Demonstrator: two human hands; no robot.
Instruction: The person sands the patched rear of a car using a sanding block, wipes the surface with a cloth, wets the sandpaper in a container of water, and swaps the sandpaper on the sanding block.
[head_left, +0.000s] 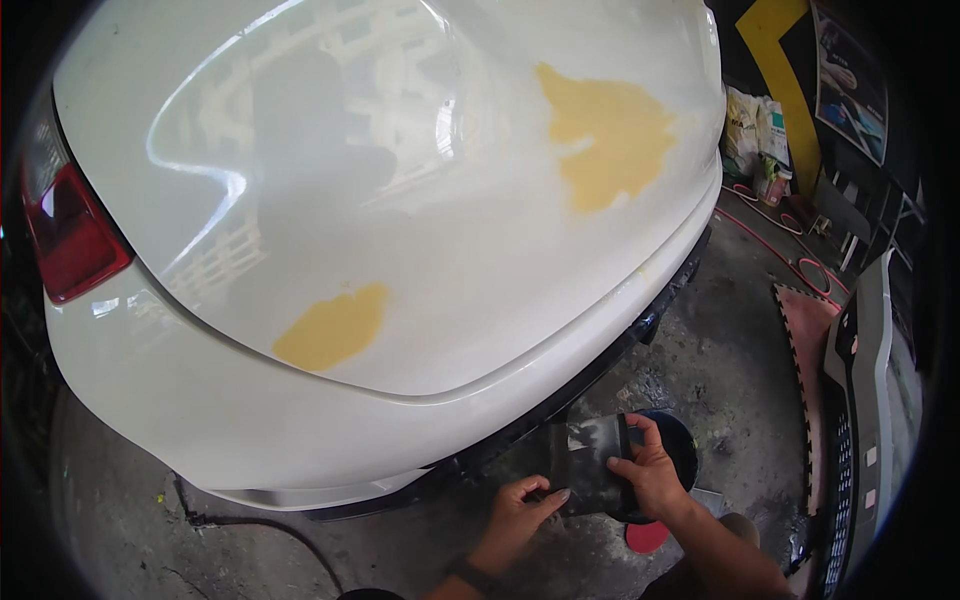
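My left hand (523, 517) pinches the lower left corner of a dark, wet-looking sheet (592, 469), likely sandpaper. With thumb and fingers, my right hand (652, 476) grips the same sheet along its right edge. Whitish smears mark its upper part. Beneath my right hand is a dark round bucket (684, 450), partly hidden by the hand and sheet. Beyond both hands stands the rear of a white car (465, 300). Its panel carries a smaller yellow filler patch (331, 328) at the lower left and a larger filler patch (611, 139) at the upper right.
A red tail light (79, 236) sits at the car's left. A red disc (646, 538) lies by the bucket. On the right, a detached grey bumper (851, 405) stands near a pink foam mat (806, 322). A black hose (277, 529) and a red hose (772, 247) cross the concrete floor.
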